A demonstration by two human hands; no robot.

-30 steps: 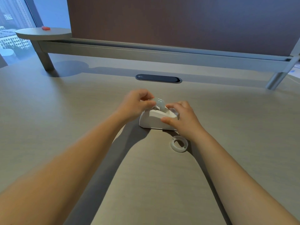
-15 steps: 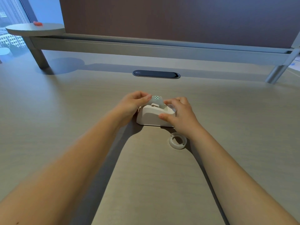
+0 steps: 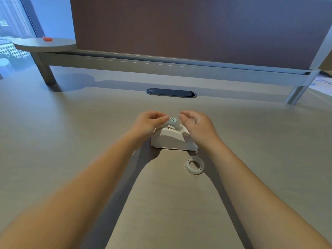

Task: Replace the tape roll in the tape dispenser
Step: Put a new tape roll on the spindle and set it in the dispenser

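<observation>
A white tape dispenser (image 3: 170,140) stands on the desk between my hands. A tape roll with a pale green hub (image 3: 173,121) sits in its top cradle. My left hand (image 3: 150,123) pinches the left side of that roll with thumb and fingertips. My right hand (image 3: 198,125) hovers just right of the roll, fingers curled and apart, lifted off the dispenser and covering its right end. An empty white tape core ring (image 3: 194,165) lies flat on the desk in front of the dispenser, beside my right wrist.
The beige desk (image 3: 71,141) has a dark oval cable slot (image 3: 171,92) behind the dispenser. A brown partition panel (image 3: 179,29) on a grey rail closes the back. A round side shelf (image 3: 45,44) with a small red object (image 3: 47,39) is at far left.
My right hand has let go of the dispenser body and lifted to hover beside the roll. My left hand stays on the roll.
</observation>
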